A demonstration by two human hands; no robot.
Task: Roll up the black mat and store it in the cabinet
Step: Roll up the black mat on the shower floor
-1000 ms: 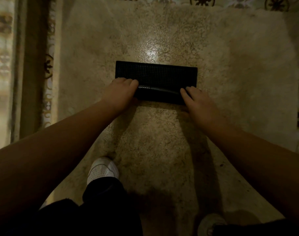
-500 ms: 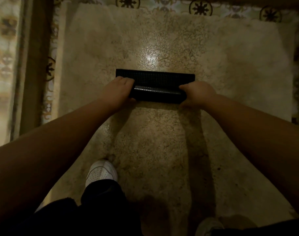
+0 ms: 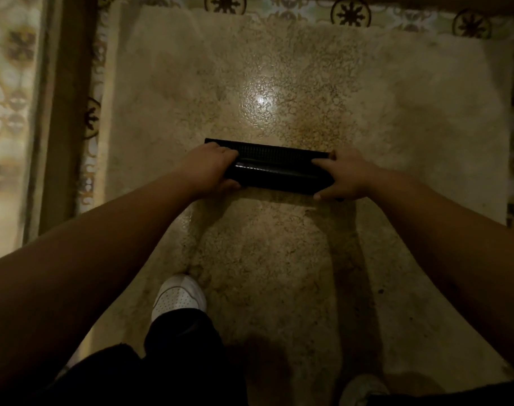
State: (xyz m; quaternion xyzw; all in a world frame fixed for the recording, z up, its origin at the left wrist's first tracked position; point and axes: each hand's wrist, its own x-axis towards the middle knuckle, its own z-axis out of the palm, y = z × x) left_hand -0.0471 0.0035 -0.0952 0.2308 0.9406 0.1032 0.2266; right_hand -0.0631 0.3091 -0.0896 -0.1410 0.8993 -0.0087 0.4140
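The black rubbery mat with a studded, gridded face (image 3: 275, 168) lies on the speckled beige stone floor (image 3: 279, 259), almost fully wound into a squat roll, with only a narrow flat strip showing along its far edge. The left hand (image 3: 212, 168) is curled over the roll's left end, fingers on top and thumb tucked against the near side. The right hand (image 3: 342, 177) closes around the right end, index finger stretched along the top and thumb low against the floor. Both hands are closed on the mat.

It looks like a light, flexible sheet that bends readily yet seems springy enough to uncoil if let go, so a hold at both ends, as here, probably suits it best; for carrying, one hand wrapped round the middle over the loose edge should keep it shut. The smooth outer skin of the roll catches a glint of light, which suggests a slick back, while the studded face likely grips better.

The polished floor reflects a bright spot beyond the mat. Patterned tiles with dark floral medallions (image 3: 351, 13) border it at the far side and the left. A white perforated sneaker (image 3: 178, 297) stands below the left forearm. No cabinet is in view.
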